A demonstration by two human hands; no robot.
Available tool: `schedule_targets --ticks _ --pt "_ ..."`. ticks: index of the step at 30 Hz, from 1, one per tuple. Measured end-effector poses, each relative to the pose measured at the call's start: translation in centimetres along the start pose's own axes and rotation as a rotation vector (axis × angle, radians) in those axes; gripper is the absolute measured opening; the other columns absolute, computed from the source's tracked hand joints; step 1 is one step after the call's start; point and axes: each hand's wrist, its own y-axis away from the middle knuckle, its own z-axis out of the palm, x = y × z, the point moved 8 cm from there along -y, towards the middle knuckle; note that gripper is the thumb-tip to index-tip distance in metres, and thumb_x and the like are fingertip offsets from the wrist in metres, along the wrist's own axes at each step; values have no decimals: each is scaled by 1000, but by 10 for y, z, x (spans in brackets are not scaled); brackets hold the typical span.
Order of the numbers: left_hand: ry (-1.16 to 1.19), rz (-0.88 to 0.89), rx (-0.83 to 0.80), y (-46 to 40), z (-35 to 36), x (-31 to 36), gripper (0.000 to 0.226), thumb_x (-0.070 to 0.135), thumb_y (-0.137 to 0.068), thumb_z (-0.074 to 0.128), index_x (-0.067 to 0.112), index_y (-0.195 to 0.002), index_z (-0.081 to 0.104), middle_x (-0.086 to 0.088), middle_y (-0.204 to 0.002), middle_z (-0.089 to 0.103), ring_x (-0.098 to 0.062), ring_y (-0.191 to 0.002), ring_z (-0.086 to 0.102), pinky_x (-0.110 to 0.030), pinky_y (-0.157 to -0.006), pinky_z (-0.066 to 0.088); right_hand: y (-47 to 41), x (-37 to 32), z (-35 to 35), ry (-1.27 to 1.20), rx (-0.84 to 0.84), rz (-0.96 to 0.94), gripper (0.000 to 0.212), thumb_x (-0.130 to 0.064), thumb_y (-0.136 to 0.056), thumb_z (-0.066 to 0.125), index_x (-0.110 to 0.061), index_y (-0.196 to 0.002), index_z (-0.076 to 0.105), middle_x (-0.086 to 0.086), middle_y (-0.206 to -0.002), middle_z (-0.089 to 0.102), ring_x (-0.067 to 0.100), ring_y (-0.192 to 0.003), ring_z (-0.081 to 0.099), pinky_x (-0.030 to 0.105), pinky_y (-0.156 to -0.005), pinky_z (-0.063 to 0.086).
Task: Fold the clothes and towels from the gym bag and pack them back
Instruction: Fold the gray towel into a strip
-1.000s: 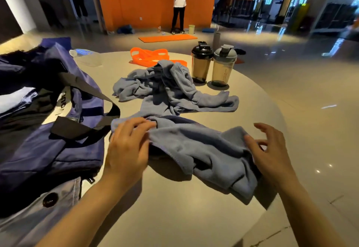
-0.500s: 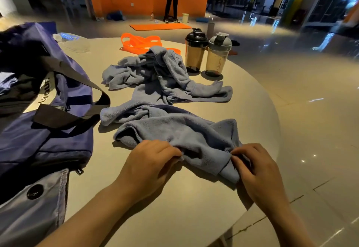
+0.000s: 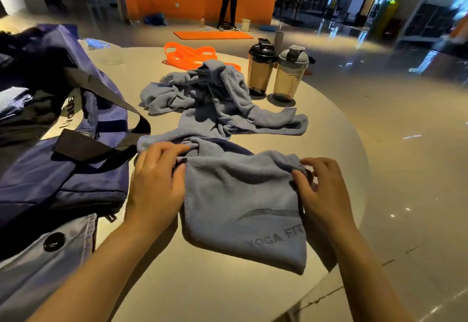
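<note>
A blue towel (image 3: 243, 207) lies part-folded on the round worktop (image 3: 202, 291), logo face up, near the front edge. The left hand (image 3: 155, 185) pinches its upper left corner; the right hand (image 3: 320, 190) pinches its upper right corner, fingers curled on the cloth. The navy bag (image 3: 63, 169) sits open just left of the towel. More blue cloth (image 3: 215, 98) lies crumpled behind, beside two shakers (image 3: 276, 72).
</note>
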Motion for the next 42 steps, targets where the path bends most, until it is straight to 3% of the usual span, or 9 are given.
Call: schedule_targets --ticks 3,8,13,16,23,26,29,34,42 --pt "106 346 -206 19 5 46 33 39 -88 53 17 -109 66 1 -110 60 -10 -101 52 -10 -93 35 30 0 -17 -96 13 -91 18 -21 -95 54 -36 -106 55 -14 -106 51 5 -96 54 26 -83 51" --pt "13 706 -621 66 51 78 23 54 -87 55 32 -93 59 14 -103 57 -6 -91 53 -26 -76 46 65 -4 -13 -24 -159 -208 28 -29 -88 49 -51 -106 50 -33 -107 53 -7 -103 51 10 -76 43" --pt "308 240 -451 34 35 51 20 49 -88 51 30 -88 57 13 -78 62 -4 -71 58 -20 -61 46 71 -20 -16 -201 -113 -210 16 -47 -89 49 -46 -104 56 -30 -104 57 -6 -102 54 14 -80 46" --pt "486 -56 -377 21 30 26 16 46 -90 59 31 -85 62 11 -80 67 -7 -76 64 -21 -67 51 78 -48 -8 -320 -164 -247 37 -61 -80 57 -36 -108 56 -22 -108 56 1 -100 58 11 -80 46" --pt "455 -103 -355 23 27 24 15 44 -87 61 29 -86 64 6 -77 69 -11 -73 65 -30 -67 53 84 -91 14 60 12 -524 62 -68 -74 59 -24 -115 48 1 -118 57 17 -103 52 34 -86 44" --pt "440 -135 -333 22 26 18 12 42 -89 60 31 -88 63 5 -76 68 -10 -73 64 -35 -68 54 90 -96 11 125 146 -556 31 -40 -82 58 -17 -103 56 5 -106 61 22 -95 54 33 -84 38" --pt "274 8 -269 23 19 28 13 43 -91 57 32 -95 62 11 -80 65 -6 -72 60 -30 -62 52 85 -89 -4 90 230 -503 16 -23 -85 53 -14 -94 62 5 -96 63 22 -85 56 30 -74 40" --pt "-63 784 42 38 -9 86 43 54 -88 57 15 -103 61 -10 -95 69 -24 -86 60 -37 -70 47 83 -109 -9 141 238 -607 25 -31 -95 48 -14 -97 66 5 -85 66 19 -73 55 27 -66 40" --pt "-86 792 128 51 -13 100 15 19 -87 64 9 -79 71 -6 -77 69 -28 -67 63 -40 -56 46 95 -124 -7 177 220 -715 25 -26 -97 47 -11 -94 68 7 -83 66 23 -69 56 28 -66 39"
